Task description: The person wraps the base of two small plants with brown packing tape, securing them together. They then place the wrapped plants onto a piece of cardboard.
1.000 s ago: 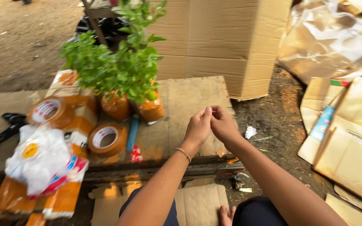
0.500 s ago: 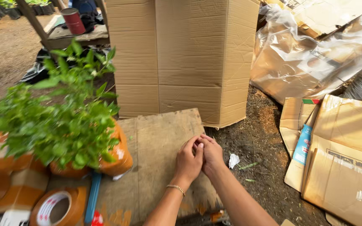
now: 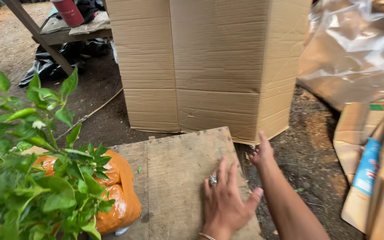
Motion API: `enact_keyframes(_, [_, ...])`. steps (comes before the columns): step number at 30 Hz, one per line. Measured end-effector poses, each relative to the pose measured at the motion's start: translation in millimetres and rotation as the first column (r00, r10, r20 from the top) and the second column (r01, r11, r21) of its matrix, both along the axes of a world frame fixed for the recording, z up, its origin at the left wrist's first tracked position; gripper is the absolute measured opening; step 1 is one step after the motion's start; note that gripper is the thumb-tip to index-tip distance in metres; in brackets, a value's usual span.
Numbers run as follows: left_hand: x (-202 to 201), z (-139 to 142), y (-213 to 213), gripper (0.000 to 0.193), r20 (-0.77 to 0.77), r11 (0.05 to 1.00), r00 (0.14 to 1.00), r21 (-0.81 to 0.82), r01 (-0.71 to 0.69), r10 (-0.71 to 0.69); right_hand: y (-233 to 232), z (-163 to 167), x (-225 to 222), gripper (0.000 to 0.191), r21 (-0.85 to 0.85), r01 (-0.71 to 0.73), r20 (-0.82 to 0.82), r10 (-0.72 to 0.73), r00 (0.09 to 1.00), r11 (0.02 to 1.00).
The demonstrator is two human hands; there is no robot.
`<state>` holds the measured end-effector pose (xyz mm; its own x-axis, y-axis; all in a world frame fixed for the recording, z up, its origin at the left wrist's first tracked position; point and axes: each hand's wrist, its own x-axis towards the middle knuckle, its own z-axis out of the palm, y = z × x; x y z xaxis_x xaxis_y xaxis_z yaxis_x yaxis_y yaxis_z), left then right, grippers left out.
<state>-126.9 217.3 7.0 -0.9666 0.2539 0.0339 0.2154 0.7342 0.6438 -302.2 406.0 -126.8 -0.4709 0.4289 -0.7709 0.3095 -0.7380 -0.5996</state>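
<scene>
The tall cardboard box (image 3: 210, 66) is touched by the right hand (image 3: 263, 153), fingers apart, while the left hand (image 3: 225, 200) is spread flat on the worktop (image 3: 174, 178).

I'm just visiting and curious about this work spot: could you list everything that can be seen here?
Cardboard box: one, tall, brown, upright behind the board.
Wooden board: one, grey-brown, on the ground, centre.
Leafy plants: a cluster, green, left.
Plant bags: two visible, orange, under the leaves.
Plastic sheet: one, clear, upper right.
Flattened cartons: several, brown, right edge.
Wooden bench: one, upper left, bearing a red container.
Left hand: flat on the board, ring on.
Right hand: at the box's bottom edge.
</scene>
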Motion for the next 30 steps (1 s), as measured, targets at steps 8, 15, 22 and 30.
enact_keyframes(8, [-5,-12,0,0.08,-0.071,1.0,0.997,-0.01,0.014,-0.015,1,-33,-18,0.066,-0.474,0.003,-0.556,-0.303,0.774,0.88])
enact_keyframes(15, [-8,-10,0,0.066,0.048,1.0,0.999,-0.024,0.02,-0.018,3,-35,12,0.051,-0.304,-0.238,-0.797,-0.109,0.594,0.922])
enact_keyframes(22, [-8,9,0,0.062,0.095,0.999,0.995,-0.048,-0.009,0.014,11,-4,17,0.051,-0.362,-0.269,-0.843,-0.191,0.503,0.892])
enact_keyframes(30, [-2,10,4,0.052,-0.003,0.995,0.995,-0.009,-0.096,0.096,89,80,61,0.04,-0.235,-0.157,-0.904,-0.157,0.397,0.959])
